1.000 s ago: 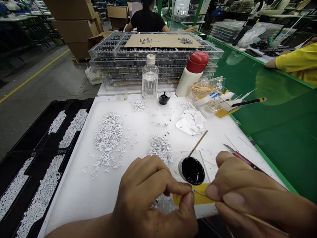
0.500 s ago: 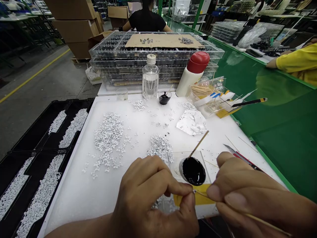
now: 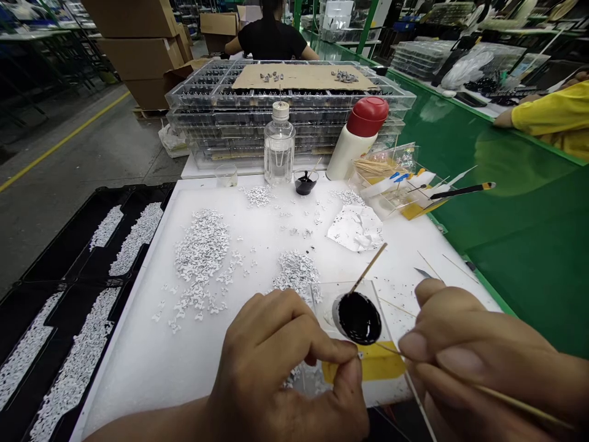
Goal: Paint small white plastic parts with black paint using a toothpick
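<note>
Between thumb and forefinger, my left hand (image 3: 285, 362) pinches a small white piece (image 3: 360, 355), mostly covered by the fingertips. My right hand (image 3: 483, 362) grips a thin wooden stick (image 3: 389, 348), its tip at the near rim of a cup of black paint (image 3: 359, 318). Another wooden stick (image 3: 369, 267) leans in that cup. The cup stands on a clear plastic plate (image 3: 384, 307), with yellow tape (image 3: 381, 362) along the near side. Just beyond my left hand lies a pile of small white pieces (image 3: 296, 273), partly hidden by the hand.
A larger pile of white pieces (image 3: 202, 245) lies to the left. Behind are a clear bottle (image 3: 279, 147), a small black-stained cup (image 3: 305, 183), a red-capped flask (image 3: 356, 135) and stacked clear trays (image 3: 221, 123). A knife blade (image 3: 422, 272) shows beside my right hand.
My right hand has drawn back to the right, taking the stick's tip off the white piece to the paint cup's near rim. My left hand has kept still.
</note>
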`<state>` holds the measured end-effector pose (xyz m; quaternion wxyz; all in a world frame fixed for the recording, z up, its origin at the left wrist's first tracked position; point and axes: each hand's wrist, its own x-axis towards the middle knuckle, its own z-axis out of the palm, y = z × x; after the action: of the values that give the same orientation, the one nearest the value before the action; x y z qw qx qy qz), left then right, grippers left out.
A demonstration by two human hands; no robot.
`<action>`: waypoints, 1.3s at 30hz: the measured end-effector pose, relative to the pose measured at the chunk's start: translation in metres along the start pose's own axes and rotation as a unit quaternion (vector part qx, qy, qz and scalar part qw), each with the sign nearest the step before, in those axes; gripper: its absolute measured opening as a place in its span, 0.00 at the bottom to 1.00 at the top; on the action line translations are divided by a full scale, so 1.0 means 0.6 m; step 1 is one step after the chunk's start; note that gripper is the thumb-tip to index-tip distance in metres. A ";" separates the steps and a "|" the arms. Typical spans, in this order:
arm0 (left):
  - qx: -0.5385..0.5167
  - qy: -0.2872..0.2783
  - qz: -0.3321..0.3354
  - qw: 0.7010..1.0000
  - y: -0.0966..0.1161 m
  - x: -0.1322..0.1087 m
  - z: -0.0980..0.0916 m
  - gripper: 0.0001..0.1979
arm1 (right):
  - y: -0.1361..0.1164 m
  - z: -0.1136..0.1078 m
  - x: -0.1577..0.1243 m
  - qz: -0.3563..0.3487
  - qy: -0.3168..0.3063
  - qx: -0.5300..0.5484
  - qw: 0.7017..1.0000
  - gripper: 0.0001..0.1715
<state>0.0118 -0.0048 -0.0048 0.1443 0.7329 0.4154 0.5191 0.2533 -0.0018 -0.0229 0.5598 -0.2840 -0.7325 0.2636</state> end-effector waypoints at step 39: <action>-0.010 -0.010 -0.005 1.000 0.002 -0.006 0.002 0.11 | 0.015 -0.010 0.012 -0.047 -0.089 0.039 0.994 0.23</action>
<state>0.0128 -0.0081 -0.0070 0.1587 0.7347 0.4122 0.5149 0.2586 0.0100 -0.0229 0.5147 -0.2028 -0.7812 0.2893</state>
